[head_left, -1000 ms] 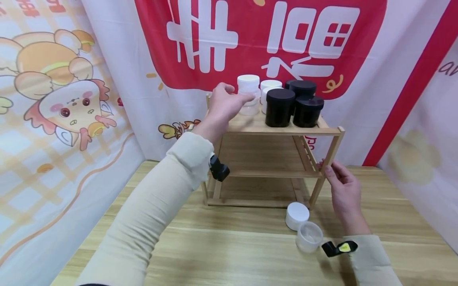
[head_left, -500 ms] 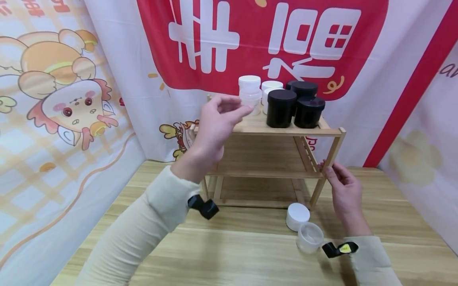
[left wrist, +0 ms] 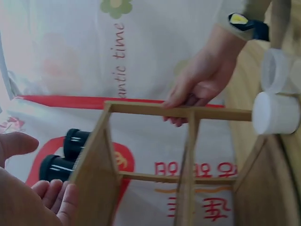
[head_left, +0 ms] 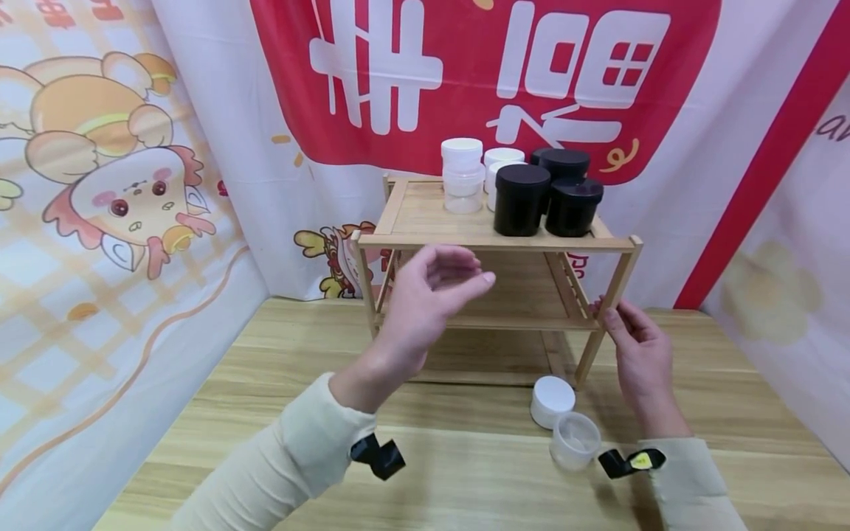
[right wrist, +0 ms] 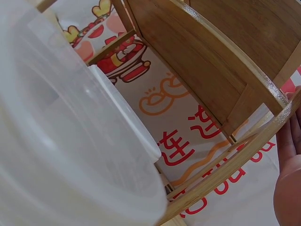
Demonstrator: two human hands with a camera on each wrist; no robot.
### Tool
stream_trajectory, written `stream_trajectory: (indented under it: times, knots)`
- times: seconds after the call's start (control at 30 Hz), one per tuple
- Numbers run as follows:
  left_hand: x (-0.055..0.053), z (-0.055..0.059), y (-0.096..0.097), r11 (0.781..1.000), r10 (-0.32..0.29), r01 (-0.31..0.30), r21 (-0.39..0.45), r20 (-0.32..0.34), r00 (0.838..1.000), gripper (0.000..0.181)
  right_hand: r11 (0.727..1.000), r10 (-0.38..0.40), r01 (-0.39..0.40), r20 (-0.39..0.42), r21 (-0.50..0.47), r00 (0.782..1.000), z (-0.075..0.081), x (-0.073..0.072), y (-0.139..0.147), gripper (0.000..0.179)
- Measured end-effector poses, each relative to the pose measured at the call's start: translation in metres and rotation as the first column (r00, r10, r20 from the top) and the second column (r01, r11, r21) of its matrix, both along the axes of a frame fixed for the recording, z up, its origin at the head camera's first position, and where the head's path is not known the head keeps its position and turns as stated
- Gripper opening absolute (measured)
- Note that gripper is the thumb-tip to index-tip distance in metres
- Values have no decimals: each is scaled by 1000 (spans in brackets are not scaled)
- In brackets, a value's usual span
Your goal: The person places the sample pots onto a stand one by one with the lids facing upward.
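A wooden tiered rack (head_left: 413, 210) stands on the table. My left hand (head_left: 425, 310) is in front of its top rail, holding nothing, thumb and fingers apart and loosely bent. My right hand (head_left: 640, 361) grips the rack's front right post, its thumb in front and fingertips behind, as the left wrist view shows. On the top board, a white jar (head_left: 461, 153) is stacked on a clear jar (head_left: 462, 193) at the left. White jars (head_left: 502, 155) stand beside this stack, and several black jars (head_left: 521, 203) are grouped at the right.
On the table before the rack's right post are a white jar (head_left: 553, 402) and an uncovered clear jar (head_left: 575, 441), side by side. Printed cloth (head_left: 372, 88) hangs behind the rack, with more cloth (head_left: 119, 295) along the left side.
My left hand has come away from the stacked jars at the top left, moving down and toward me. The right hand keeps its grip on the post.
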State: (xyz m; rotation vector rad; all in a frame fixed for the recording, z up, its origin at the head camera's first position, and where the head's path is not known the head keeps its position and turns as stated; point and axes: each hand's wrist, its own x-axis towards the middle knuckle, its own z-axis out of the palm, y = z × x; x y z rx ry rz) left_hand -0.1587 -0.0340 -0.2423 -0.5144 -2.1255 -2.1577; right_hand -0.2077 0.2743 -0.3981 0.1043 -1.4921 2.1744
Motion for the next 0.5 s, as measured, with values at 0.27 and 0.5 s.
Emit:
stream_trajectory:
  times: [0.27, 0.5]
  knots:
    - [-2, -56, 16, 980, -196, 194, 33, 57, 979, 43, 1000, -4, 4, -28, 14, 1000, -2, -3, 0, 36]
    - [-8, -98, 29, 967, -253, 246, 67, 122, 960, 50, 1000, -8, 8, -29, -2, 1000, -1, -3, -1, 34]
